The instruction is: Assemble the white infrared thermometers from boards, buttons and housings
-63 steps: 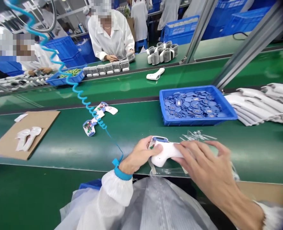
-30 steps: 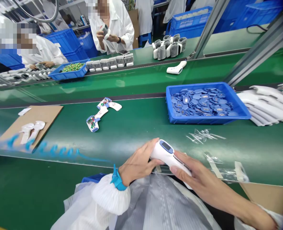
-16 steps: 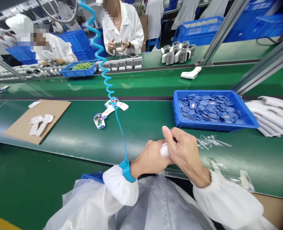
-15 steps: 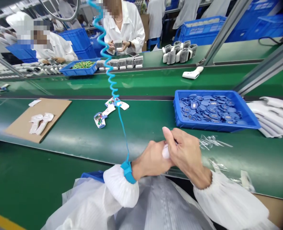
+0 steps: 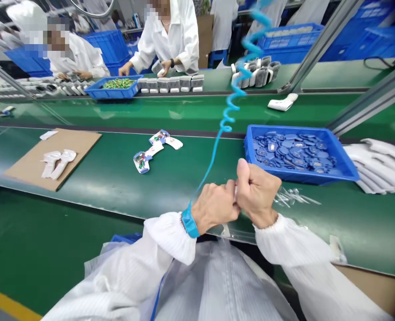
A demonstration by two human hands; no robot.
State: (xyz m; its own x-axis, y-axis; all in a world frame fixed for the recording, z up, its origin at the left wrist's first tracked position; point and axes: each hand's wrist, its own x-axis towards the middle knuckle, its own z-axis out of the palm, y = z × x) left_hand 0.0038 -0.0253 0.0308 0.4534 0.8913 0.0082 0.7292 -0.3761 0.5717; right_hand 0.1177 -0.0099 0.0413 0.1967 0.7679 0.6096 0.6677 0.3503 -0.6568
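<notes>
My left hand point(image 5: 218, 202), with a blue strap point(image 5: 190, 221) round its wrist, is closed against my right hand point(image 5: 256, 189). Between them they grip a white plastic part point(image 5: 235, 192), almost wholly hidden by the fingers. The right thumb points up and away from me. Just beyond my right hand stands a blue tray point(image 5: 300, 176) full of flat blue plastic pieces point(image 5: 287, 149). Clear thin plastic pieces point(image 5: 295, 197) lie beside that hand. Two white handle-shaped housings with circuit boards, a nearer one point(image 5: 141, 161) and a farther one point(image 5: 165, 138), lie farther left.
A blue coiled cord point(image 5: 230, 102) runs up from my strap. Cardboard point(image 5: 80, 138) with white shells point(image 5: 59, 162) lies left; more white shells point(image 5: 380, 165) are stacked right. A metal post point(image 5: 324, 40) slants behind the tray. Two co-workers in white sit across the green conveyor point(image 5: 197, 113).
Both hands have risen slightly and turned, and the white part between them is more covered. The coiled cord has swung right. A co-worker's hand has reached toward the tray of green pieces.
</notes>
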